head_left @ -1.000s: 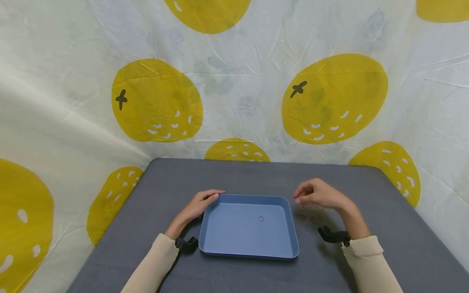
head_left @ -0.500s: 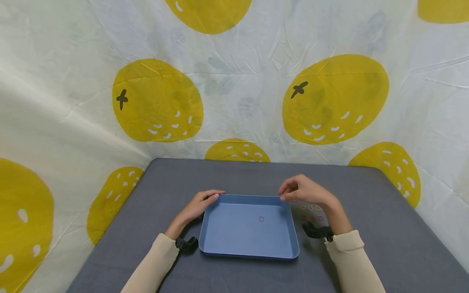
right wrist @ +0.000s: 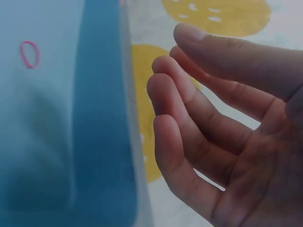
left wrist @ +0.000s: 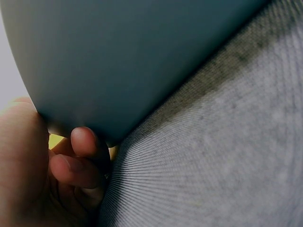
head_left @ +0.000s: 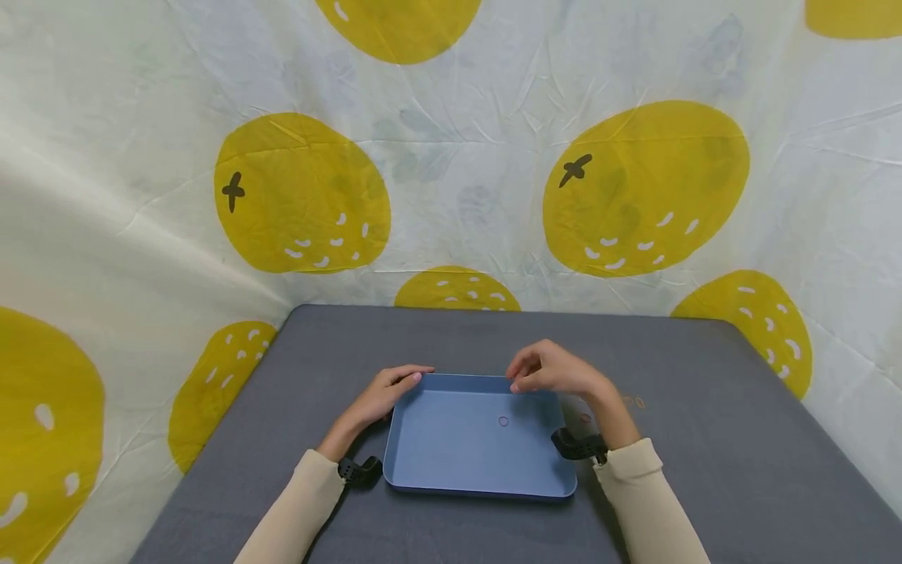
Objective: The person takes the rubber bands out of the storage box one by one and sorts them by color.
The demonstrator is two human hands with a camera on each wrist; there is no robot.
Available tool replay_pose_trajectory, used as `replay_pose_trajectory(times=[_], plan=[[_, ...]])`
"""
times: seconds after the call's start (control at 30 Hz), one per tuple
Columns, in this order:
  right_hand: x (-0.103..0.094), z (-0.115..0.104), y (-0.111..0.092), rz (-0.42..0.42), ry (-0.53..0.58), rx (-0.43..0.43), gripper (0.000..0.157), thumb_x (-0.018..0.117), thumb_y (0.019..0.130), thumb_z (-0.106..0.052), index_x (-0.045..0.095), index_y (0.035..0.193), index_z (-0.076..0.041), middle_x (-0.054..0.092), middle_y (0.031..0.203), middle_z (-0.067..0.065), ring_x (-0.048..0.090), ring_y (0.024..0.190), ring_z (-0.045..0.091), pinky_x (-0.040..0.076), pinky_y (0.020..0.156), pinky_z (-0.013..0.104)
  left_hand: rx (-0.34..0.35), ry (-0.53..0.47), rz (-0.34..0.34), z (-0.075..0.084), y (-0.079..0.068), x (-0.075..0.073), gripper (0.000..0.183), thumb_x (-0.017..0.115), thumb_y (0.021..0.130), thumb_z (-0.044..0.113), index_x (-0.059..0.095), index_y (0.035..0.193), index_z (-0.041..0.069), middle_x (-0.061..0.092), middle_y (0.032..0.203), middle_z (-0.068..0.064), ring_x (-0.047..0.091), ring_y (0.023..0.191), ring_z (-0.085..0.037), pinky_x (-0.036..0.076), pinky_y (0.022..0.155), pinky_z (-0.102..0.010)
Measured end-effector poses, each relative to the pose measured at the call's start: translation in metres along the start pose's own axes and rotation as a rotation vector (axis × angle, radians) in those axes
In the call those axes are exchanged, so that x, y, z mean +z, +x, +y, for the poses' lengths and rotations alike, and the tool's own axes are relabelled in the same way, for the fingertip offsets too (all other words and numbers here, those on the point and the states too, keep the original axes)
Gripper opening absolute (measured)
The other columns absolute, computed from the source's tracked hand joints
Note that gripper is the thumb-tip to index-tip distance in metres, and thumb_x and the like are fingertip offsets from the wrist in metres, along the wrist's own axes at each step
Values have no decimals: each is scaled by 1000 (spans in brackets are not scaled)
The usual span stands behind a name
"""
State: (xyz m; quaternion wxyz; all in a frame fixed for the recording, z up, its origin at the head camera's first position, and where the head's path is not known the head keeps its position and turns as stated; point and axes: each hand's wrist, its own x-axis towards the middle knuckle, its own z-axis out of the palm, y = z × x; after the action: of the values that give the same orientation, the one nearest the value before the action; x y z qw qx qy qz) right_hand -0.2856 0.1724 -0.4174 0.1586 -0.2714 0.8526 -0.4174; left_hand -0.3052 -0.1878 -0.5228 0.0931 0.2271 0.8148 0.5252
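A shallow blue tray [head_left: 479, 446] lies on the table in the head view. My left hand [head_left: 384, 395] grips its far left corner, thumb along the rim; the left wrist view shows curled fingertips [left wrist: 84, 142] against the outer wall. My right hand [head_left: 553, 370] hovers over the tray's far edge toward the right, thumb and forefinger close together, the other fingers bent. Nothing shows between these fingers in the right wrist view, but I cannot tell whether the thumb and forefinger pinch something small. One small pink rubber band [right wrist: 30, 54] lies on the tray's floor.
Right of the tray, a red band [head_left: 586, 419] and orange bands [head_left: 640, 403] lie on the grey table [head_left: 733, 439], partly hidden by the right forearm. A fruit-print cloth [head_left: 465, 188] hangs behind the table.
My right hand has moved left, from beside the loose bands at the right to above the tray's far edge. The left hand and the tray stay put.
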Motion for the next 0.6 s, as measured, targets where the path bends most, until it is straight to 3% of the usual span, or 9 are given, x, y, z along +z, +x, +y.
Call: replay_pose_trajectory(times=[0.17,0.33,0.6], plan=[[12,8,10,-35,-10,-13,19,76,91,-6,75,104,7,77,90,13,69,78,17,57,72,32,9,12,1,-1,1,0,42,50,110,40,64,144,21,62,148,-3,54,141,-29,41,116,-57],[20,13,16,-73,10,-12,19,76,88,-3,74,104,9,78,89,14,72,80,23,56,71,32,8,8,-7,-1,1,0,42,50,110,41,63,144,22,62,148,-2,54,141,-28,41,116,-57],[27,16,20,-111,-30,22,16,76,87,2,75,101,8,77,85,12,66,72,11,50,66,26,0,18,7,1,1,-1,39,51,109,43,66,141,27,63,146,0,55,141,-26,41,117,-55]])
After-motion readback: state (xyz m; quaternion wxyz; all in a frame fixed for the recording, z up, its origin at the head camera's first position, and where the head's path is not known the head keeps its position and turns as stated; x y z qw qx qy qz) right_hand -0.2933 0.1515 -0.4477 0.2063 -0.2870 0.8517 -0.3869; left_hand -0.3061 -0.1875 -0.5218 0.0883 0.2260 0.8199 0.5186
